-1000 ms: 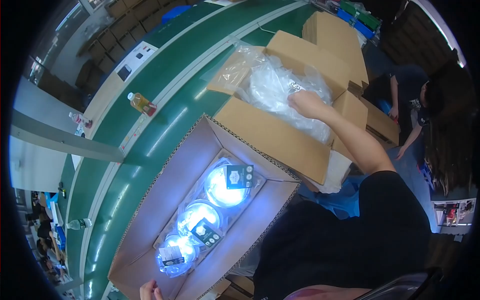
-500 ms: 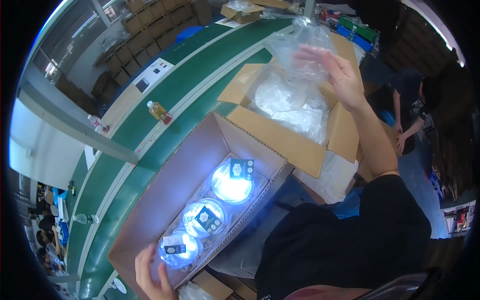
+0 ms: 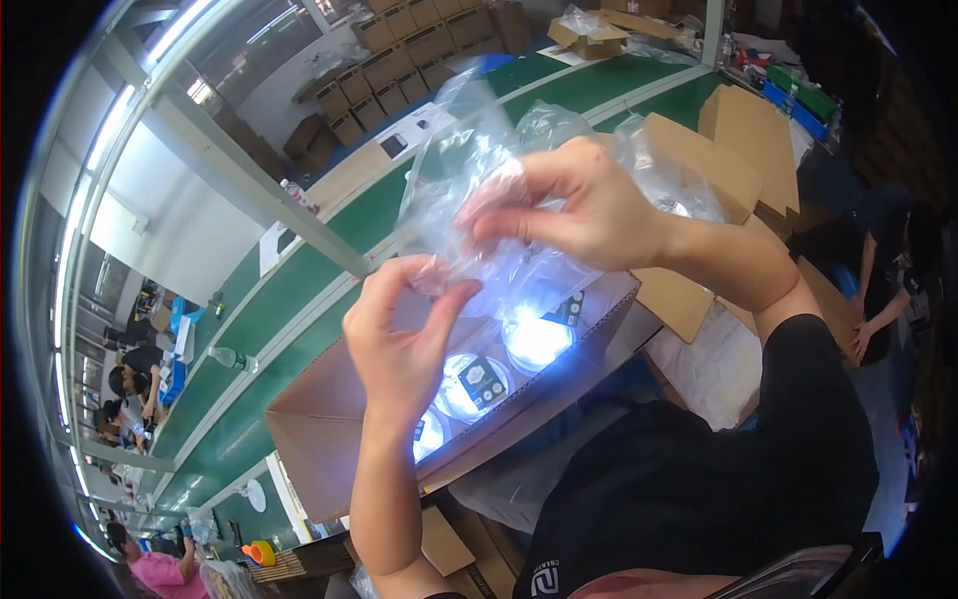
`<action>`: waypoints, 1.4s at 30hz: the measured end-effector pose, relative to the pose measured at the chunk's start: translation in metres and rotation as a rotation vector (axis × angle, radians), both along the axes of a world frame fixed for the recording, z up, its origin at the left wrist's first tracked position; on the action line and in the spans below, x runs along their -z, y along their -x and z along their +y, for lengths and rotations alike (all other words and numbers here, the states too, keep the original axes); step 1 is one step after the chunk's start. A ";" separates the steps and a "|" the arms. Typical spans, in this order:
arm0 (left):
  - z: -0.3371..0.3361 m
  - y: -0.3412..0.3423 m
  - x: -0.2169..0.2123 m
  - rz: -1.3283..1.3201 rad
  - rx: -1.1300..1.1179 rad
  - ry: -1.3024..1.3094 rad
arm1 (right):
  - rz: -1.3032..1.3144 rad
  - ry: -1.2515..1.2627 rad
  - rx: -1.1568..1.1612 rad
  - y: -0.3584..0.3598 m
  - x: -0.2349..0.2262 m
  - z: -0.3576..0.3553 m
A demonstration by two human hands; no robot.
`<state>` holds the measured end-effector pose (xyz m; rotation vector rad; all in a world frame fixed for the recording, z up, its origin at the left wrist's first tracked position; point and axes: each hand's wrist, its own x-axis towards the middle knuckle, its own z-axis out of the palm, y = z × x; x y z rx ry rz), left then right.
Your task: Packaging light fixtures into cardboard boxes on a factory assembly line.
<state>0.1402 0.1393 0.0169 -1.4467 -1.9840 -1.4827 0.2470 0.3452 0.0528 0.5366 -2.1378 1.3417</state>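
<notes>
Plastic bag (image 3: pixel 444 175), head view, upper middle of the frame, above the glowing lights (image 3: pixel 539 341)! Right hand (image 3: pixel 599 205) pinches its film, left hand (image 3: pixel 399 329) pinches its lower edge. Thin film could tear or slip if tugged unevenly. Long axis runs roughly up-frame, loose end topmost; which end opens, can't tell.
</notes>
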 end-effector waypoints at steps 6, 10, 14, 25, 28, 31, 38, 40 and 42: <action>-0.042 -0.001 -0.030 0.246 -0.263 0.090 | -0.003 0.175 -0.005 0.002 -0.001 -0.006; -0.067 0.001 -0.051 0.360 -0.254 0.057 | 0.208 -0.151 0.113 0.012 -0.002 -0.003; -0.097 0.015 -0.051 0.204 -0.221 -0.013 | 0.539 -0.408 0.154 0.011 -0.025 0.007; -0.144 0.018 -0.033 0.320 -0.175 0.319 | 0.278 -0.930 0.083 0.051 -0.018 -0.002; -0.156 0.003 -0.031 -0.057 -0.202 0.622 | 0.372 -0.967 0.021 0.036 -0.008 0.014; -0.175 0.010 -0.014 0.114 -0.139 0.950 | 0.419 -1.043 0.033 0.018 -0.003 0.020; -0.189 0.019 -0.005 0.352 -0.241 1.170 | 0.304 -1.045 0.073 -0.005 0.022 0.018; -0.193 0.025 -0.010 0.485 -0.227 1.082 | 0.266 -1.059 0.087 -0.003 0.025 0.029; -0.197 0.030 -0.012 0.520 -0.248 1.110 | 0.299 -1.042 0.123 0.001 0.030 0.039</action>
